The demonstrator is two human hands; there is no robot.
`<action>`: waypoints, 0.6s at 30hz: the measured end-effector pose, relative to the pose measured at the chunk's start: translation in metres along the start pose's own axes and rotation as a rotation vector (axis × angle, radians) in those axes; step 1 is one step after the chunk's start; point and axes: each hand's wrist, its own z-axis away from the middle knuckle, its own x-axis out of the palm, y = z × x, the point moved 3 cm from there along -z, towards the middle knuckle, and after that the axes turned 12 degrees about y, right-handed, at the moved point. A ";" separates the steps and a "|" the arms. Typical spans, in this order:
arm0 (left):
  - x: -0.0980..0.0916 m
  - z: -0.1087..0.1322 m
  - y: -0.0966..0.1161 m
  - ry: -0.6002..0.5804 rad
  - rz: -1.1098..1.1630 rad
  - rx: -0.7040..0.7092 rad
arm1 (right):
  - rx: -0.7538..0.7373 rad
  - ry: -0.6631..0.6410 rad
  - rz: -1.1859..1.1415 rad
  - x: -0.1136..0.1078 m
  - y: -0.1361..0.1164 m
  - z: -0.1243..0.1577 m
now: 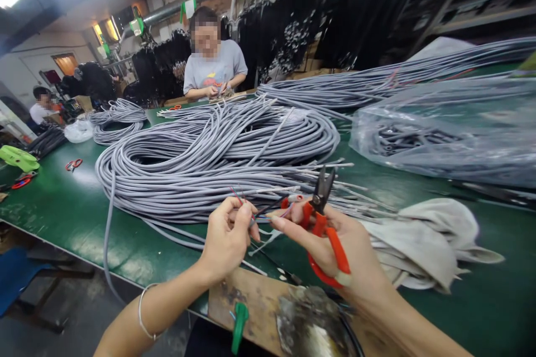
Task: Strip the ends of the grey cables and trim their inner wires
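1. Far left, red scissors [73, 165] lie on the green tabletop [71, 201], well apart from the hands. To their right, grey cables [176, 187] loop in a large heap, their cut ends trailing rightward behind the hands.
2. The left hand [228, 234] is closed in a pinch, thumb against fingertips, with hold of thin wires. A firm but light pinch there should suit such fine strands; squeezing hard could kink them.
3. The wires [262, 216] are held above the tabletop's near edge, in the gap between the two hands. Their long axis runs roughly sideways, left to right; red ends poke up and slightly leftward past the left fingers. Holding this short span straight and lightly taut would probably make each strand easier to pick out.
4. Below the hands, a wooden board [221, 298] sits at the near edge, a green lever [239, 323] upon it.
5. The cutters [320, 222] point up and away from the wearer, their long axis leaning slightly left towards the tips. The blades stand a little apart, so fingers are best placed well below them.
6. The right hand [354, 240] is curled around the cutters' red handles, while its thumb tip reaches the wires. Whether it grips them firmly is hard to tell.
7. Rightmost, a pale cloth [439, 234] lies crumpled near the right hand, a clear bag [419, 150] beyond.
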 end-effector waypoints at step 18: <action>-0.003 0.002 0.012 -0.376 0.079 -0.082 | 0.207 -0.118 -0.070 -0.001 0.004 -0.005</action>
